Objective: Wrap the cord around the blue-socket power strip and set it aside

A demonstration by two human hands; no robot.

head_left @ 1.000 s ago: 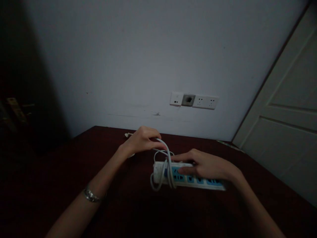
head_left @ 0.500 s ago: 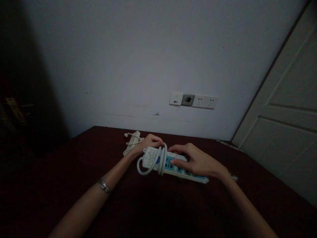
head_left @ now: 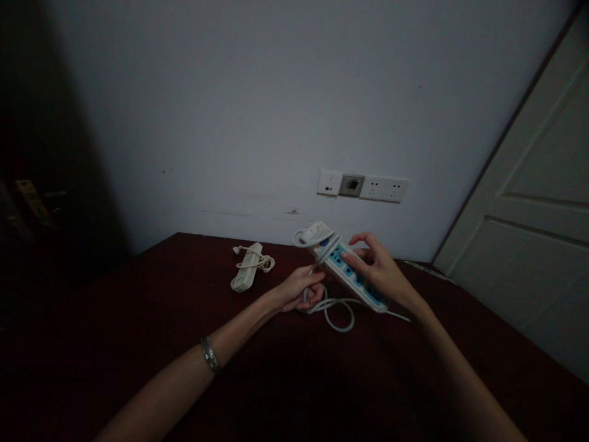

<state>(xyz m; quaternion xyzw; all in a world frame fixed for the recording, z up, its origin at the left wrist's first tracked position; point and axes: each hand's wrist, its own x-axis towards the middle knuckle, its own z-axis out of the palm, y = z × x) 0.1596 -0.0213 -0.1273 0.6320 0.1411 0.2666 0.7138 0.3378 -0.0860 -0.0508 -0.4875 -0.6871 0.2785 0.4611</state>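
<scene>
A white power strip with blue sockets [head_left: 348, 270] is tilted up above the table, its far end to the upper left. My right hand [head_left: 375, 267] grips it along the right side, thumb over the sockets. Its pale cord [head_left: 340, 327] wraps round the upper end of the strip and also hangs in loose loops below. Just under that wrapped end, my left hand [head_left: 301, 288] is closed on the cord. Left of this hand lies a second white power strip [head_left: 248, 268] with its own cord wound round it and a plug beside it.
The dark red table [head_left: 193, 282] meets a pale wall [head_left: 230, 123]. Several wall socket plates [head_left: 384, 189] sit low on the wall. A white panelled door [head_left: 538, 227] stands on the right. At the dark left side is a metal door fitting [head_left: 34, 199].
The power strip has swung steeper, its wrapped end rising up and right. My left hand has moved from the strip's far side to below it, and loose cord now hangs under the strip.
</scene>
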